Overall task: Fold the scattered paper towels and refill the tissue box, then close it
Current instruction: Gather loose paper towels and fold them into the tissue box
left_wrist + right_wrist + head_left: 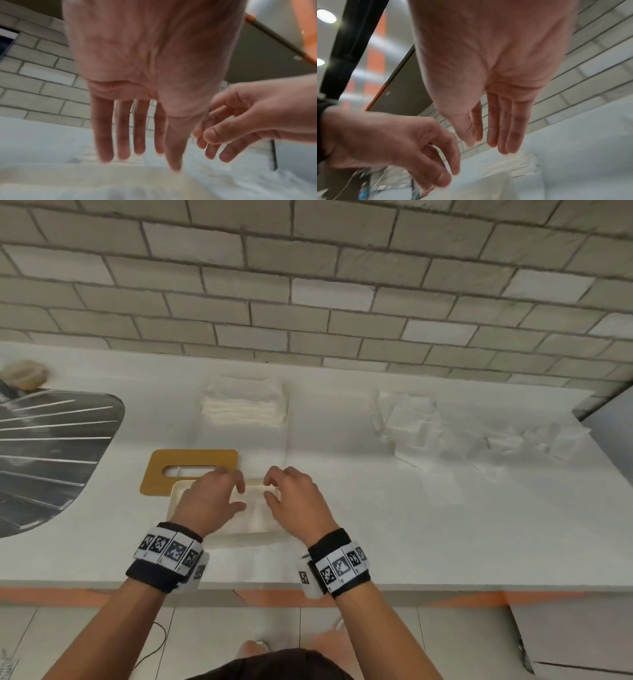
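The cream tissue box (pixel 175 497) stands open near the counter's front, with a white folded towel (pixel 256 513) lying inside it. Both hands hover just over the box. My left hand (pixel 236 494) has straight, spread fingers (pixel 123 135) and holds nothing. My right hand (pixel 272 491) is beside it with relaxed fingers (pixel 503 128), also holding nothing. The wooden lid (pixel 191 460) with its slot lies flat behind the box on the left. A stack of folded towels (pixel 243 405) sits further back. Loose unfolded paper towels (pixel 445 433) are scattered at the right.
A steel sink drainboard (pixel 51 446) takes up the counter's left end, with a sponge-like thing (pixel 25 373) behind it. A tiled wall (pixel 308 285) closes off the back. The counter (pixel 359 525) ends at the right near a grey panel (pixel 613 440).
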Available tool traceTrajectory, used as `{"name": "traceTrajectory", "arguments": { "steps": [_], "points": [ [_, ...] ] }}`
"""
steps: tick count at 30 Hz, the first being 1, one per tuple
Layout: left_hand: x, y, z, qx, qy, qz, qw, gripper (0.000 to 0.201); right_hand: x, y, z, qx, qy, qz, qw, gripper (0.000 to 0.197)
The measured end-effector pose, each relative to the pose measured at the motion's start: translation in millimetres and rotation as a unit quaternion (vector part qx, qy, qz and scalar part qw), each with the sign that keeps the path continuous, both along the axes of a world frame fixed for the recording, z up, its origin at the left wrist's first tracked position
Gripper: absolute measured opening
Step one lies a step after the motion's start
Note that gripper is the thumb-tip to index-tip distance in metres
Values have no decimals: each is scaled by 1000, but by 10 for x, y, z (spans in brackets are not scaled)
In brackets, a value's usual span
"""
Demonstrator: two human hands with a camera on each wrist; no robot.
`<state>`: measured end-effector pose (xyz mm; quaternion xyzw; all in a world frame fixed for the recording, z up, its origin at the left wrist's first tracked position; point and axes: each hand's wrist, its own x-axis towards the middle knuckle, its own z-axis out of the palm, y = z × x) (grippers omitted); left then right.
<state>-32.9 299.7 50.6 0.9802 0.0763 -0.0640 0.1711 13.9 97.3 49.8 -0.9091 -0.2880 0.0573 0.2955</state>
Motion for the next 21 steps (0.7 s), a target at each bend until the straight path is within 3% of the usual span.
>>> {"name": "traceTrajectory", "arguments": {
  "steps": [3,7,10,12,14,18,21],
  "points": [
    [22,-510,103,-102,-154,-6,983,18,210,-770,-194,88,-26,-114,989,2],
    [279,-1256,-70,-175,-166,-31,970,14,823,-2072,-633,67,-8,-330,942,10],
    [635,-1822,-277,-196,-115,-15,974,10,1248,-2897,-916,-32,74,-465,882,47],
    [961,-2171,-404,-202,-86,4,976,9,1431,-3218,-1042,-146,119,-490,851,82],
    [1342,-2524,-476,-216,-66,24,974,9,1559,-3406,-1099,-179,147,-485,844,98],
    [2143,-3119,-625,-279,-25,86,956,23,1679,-3605,-1208,-134,191,-428,873,68],
    [2531,-3401,-777,-333,43,154,929,57,1578,-3727,-1188,4,167,-418,893,42]
  ]
}}
